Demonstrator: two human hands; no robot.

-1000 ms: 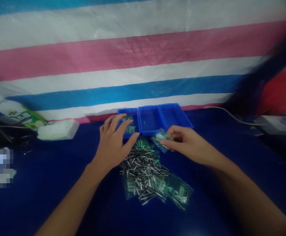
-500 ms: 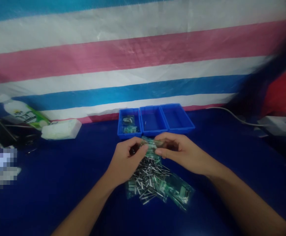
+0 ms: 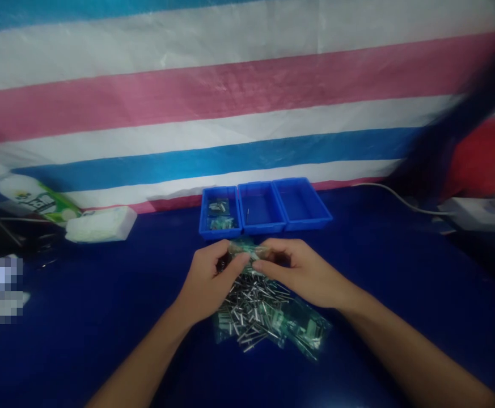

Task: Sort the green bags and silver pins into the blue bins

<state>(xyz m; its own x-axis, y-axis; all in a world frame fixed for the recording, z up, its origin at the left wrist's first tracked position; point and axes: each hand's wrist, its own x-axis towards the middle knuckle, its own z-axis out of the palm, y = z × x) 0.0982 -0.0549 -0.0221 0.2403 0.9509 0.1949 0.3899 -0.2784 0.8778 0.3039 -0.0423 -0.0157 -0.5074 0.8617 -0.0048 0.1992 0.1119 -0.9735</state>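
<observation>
Both hands pinch a small clear greenish plastic bag (image 3: pixel 244 247) between thumbs and fingers, just above a heap of parts. My left hand (image 3: pixel 208 277) is closed on the bag's left side, and my right hand (image 3: pixel 300 269) is closed on its right side. The bag's contents are partly hidden by the fingers. Below them lies a pile of silvery rivet-like metal pins (image 3: pixel 256 309). Another clear bag (image 3: pixel 309 328) with pale pieces inside lies at the pile's right, and more bags show under the pins.
Three blue trays (image 3: pixel 284 207) stand side by side behind the hands. The left one holds small bags (image 3: pixel 219 222); the middle one holds a single pin (image 3: pixel 248 214). At the left are a tissue pack (image 3: pixel 102 224) and a white-green bottle (image 3: pixel 34 195). A white cable (image 3: pixel 404 201) runs along the right.
My right hand has moved left, closer to my left hand, and the bag between them looks more bunched up. The whole view has shifted slightly.
</observation>
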